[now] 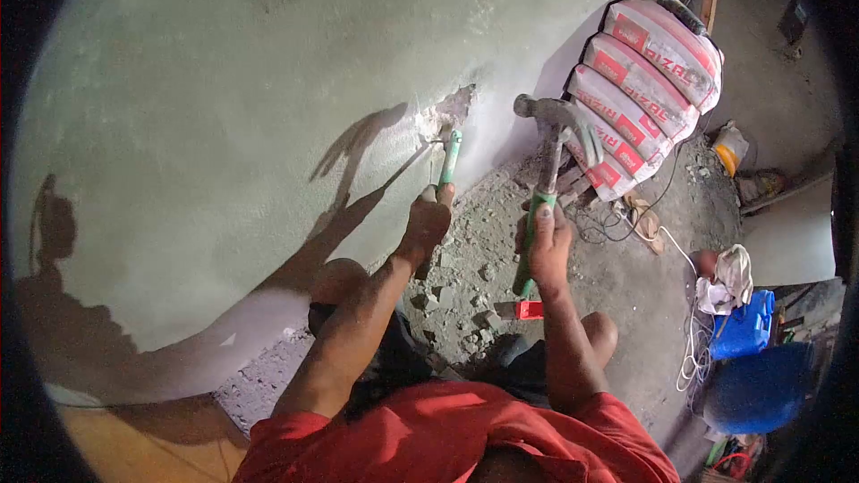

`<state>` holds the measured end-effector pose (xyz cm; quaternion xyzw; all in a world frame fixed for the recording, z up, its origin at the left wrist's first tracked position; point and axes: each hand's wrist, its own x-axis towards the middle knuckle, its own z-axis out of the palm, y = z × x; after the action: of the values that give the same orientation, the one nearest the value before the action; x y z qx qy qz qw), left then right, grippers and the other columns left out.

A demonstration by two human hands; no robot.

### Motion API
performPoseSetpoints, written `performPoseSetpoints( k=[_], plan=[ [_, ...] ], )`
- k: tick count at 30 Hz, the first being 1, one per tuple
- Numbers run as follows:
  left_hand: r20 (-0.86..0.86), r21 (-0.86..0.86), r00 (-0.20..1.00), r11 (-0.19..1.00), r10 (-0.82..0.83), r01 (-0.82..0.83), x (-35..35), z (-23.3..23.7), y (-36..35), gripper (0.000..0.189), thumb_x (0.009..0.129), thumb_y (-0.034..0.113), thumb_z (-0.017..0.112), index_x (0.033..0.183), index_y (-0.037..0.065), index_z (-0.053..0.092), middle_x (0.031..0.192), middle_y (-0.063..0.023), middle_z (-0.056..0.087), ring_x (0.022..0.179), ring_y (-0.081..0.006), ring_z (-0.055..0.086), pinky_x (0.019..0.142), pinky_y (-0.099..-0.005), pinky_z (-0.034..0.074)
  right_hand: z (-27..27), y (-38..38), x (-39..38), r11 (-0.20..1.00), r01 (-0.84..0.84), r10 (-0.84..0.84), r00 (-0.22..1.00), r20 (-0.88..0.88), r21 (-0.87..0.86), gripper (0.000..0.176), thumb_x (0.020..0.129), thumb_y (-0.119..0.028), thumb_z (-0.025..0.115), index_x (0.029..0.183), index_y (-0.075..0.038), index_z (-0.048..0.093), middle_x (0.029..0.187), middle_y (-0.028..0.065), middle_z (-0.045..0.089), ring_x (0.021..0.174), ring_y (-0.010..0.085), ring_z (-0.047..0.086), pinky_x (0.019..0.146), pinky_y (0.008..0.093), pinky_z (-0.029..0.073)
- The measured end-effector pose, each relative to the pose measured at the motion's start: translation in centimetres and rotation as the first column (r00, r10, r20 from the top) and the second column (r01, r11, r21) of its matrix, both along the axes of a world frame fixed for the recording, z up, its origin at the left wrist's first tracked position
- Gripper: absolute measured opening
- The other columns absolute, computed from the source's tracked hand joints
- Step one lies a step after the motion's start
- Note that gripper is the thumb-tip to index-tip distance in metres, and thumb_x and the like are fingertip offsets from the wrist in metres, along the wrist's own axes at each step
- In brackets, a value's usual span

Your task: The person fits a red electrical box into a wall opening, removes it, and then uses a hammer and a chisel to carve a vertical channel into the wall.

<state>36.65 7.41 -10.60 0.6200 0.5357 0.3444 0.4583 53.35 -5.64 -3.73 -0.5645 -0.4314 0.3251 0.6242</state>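
Observation:
My left hand (428, 219) is closed around a green chisel (450, 159), whose far end is at a broken patch (447, 114) low on the green wall. Just where its tip meets the wall is hard to make out. In my right hand (549, 250) is a claw hammer (548, 170), gripped by its green handle with the thumb along it. The hammer's metal head is raised, to the right of the chisel and apart from it. Both forearms reach forward over my bent knees.
Rubble (465, 259) lies along the wall's foot. A red object (529, 310) is on the floor below the hammer. Stacked cement bags (640, 94) stand ahead right. Cords (689, 340), a blue jug (744, 322) and a blue rounded container (761, 389) are at right.

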Motion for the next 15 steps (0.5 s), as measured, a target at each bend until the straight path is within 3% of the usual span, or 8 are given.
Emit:
performPoseSetpoints(
  k=[1, 3, 5, 6, 9, 10, 11, 15],
  plan=[
    [0.089, -0.079, 0.996, 0.997, 0.016, -0.009, 0.1, 0.5, -0.2, 0.047, 0.097, 0.041, 0.050, 0.095, -0.005, 0.058, 0.079, -0.0269, 0.062, 0.076, -0.0417, 0.063, 0.070, -0.0482, 0.047, -1.1, 0.9, -0.2, 0.999, 0.016, -0.016, 1.000, -0.004, 0.032, 0.039, 0.099, -0.041, 0.052, 0.104, -0.002, 0.055, 0.067, 0.0002, 0.053, 0.054, 0.0094, 0.051, 0.048, 0.0263, 0.042],
    [0.113, -0.181, 0.994, 0.983, 0.007, 0.014, -0.3, 0.9, -0.6, 0.046, 0.098, 0.040, 0.049, 0.095, -0.005, 0.059, 0.078, -0.0255, 0.062, 0.075, -0.0407, 0.063, 0.069, -0.0471, 0.047, -4.7, 3.0, -0.4, 0.996, 0.060, -0.047, 0.982, 0.182, -0.066, 0.044, 0.098, -0.045, 0.054, 0.098, -0.001, 0.057, 0.066, 0.0019, 0.054, 0.057, 0.0114, 0.049, 0.052, 0.0314, 0.042],
    [0.016, -0.034, 1.000, 0.999, 0.017, -0.017, -0.3, 0.8, -0.6, 0.045, 0.099, 0.038, 0.049, 0.094, -0.005, 0.058, 0.072, -0.0210, 0.060, 0.065, -0.0331, 0.059, 0.064, -0.0435, 0.046, -5.8, 5.3, -0.8, 0.961, 0.034, 0.076, 0.921, 0.382, -0.273, 0.042, 0.097, -0.043, 0.056, 0.097, 0.000, 0.058, 0.065, 0.0022, 0.053, 0.056, 0.0133, 0.049, 0.053, 0.0345, 0.044],
    [0.063, -0.069, 0.998, 0.997, -0.014, 0.018, -0.8, 3.0, -1.5, 0.046, 0.100, 0.038, 0.048, 0.093, -0.006, 0.058, 0.067, -0.0168, 0.056, 0.060, -0.0280, 0.056, 0.058, -0.0409, 0.044, -5.6, 5.3, -0.7, 0.961, 0.038, 0.073, 0.920, 0.384, -0.273, 0.042, 0.097, -0.043, 0.056, 0.097, 0.000, 0.058, 0.065, 0.0022, 0.053, 0.056, 0.0133, 0.049, 0.053, 0.0345, 0.044],
    [0.111, -0.099, 0.994, 0.995, -0.012, 0.023, -0.9, 1.5, -0.6, 0.046, 0.100, 0.041, 0.048, 0.088, -0.003, 0.058, 0.062, -0.0101, 0.052, 0.054, -0.0223, 0.052, 0.052, -0.0393, 0.041, -4.4, 5.1, -0.3, 0.943, 0.002, 0.080, 0.970, 0.231, -0.332, 0.041, 0.097, -0.041, 0.057, 0.094, 0.000, 0.060, 0.063, 0.0008, 0.052, 0.055, 0.0104, 0.047, 0.052, 0.0313, 0.042],
    [0.292, -0.139, 0.956, 0.987, -0.034, 0.078, -1.2, 0.2, -0.2, 0.043, 0.100, 0.042, 0.048, 0.085, 0.003, 0.056, 0.060, -0.0038, 0.049, 0.049, -0.0168, 0.048, 0.047, -0.0357, 0.038, -2.6, 4.6, -0.5, 0.969, -0.026, 0.063, 0.988, 0.143, -0.244, 0.041, 0.097, -0.041, 0.056, 0.094, 0.000, 0.060, 0.063, 0.0002, 0.052, 0.055, 0.0092, 0.046, 0.051, 0.0294, 0.040],
    [0.291, -0.151, 0.956, 0.986, -0.028, 0.074, -1.3, 0.4, -0.7, 0.043, 0.100, 0.042, 0.048, 0.085, 0.003, 0.056, 0.060, -0.0038, 0.049, 0.049, -0.0168, 0.048, 0.047, -0.0357, 0.038, -0.9, 3.7, -1.0, 0.986, -0.045, 0.054, 0.997, 0.049, -0.158, 0.042, 0.097, -0.041, 0.055, 0.093, 0.000, 0.060, 0.063, -0.0005, 0.052, 0.055, 0.0081, 0.046, 0.050, 0.0275, 0.039],
    [0.361, -0.296, 0.933, 0.948, 0.002, 0.112, -1.1, 3.4, -1.2, 0.039, 0.100, 0.043, 0.048, 0.089, 0.006, 0.053, 0.058, 0.0014, 0.044, 0.045, -0.0094, 0.042, 0.041, -0.0288, 0.036, 1.7, 1.9, -1.4, 0.986, -0.006, -0.017, 0.990, 0.137, 0.168, 0.035, 0.097, -0.038, 0.055, 0.090, -0.003, 0.057, 0.063, -0.0023, 0.051, 0.057, 0.0069, 0.048, 0.051, 0.0258, 0.040]
  ],
)
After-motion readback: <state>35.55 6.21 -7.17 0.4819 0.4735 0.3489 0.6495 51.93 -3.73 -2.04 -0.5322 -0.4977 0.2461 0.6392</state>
